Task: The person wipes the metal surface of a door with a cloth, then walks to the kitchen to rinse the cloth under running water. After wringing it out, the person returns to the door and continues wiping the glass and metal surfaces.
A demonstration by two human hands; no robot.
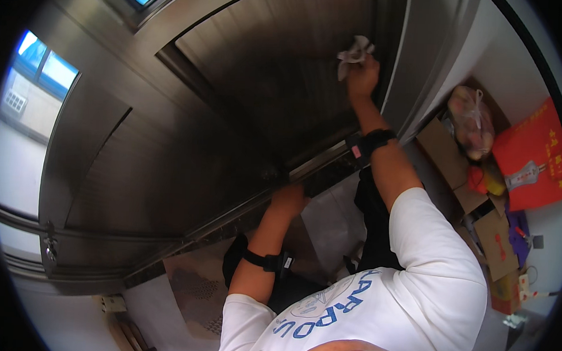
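Note:
My right hand (364, 80) is raised against the dark metal door (247, 94), near its right edge. It grips a crumpled pale cloth (354, 56), which touches the door's panel. Lower down, my left hand (289, 199) is beside the door's bottom edge, somewhat blurred, and its fingers are hard to make out. Both forearms wear black straps with small devices on them.
A patterned mat (196, 294) lies on the floor below the door. At the right stand cardboard boxes (446, 159), a clear plastic bag with round items (471, 122) and a red bag (531, 158). Windows show at the upper left.

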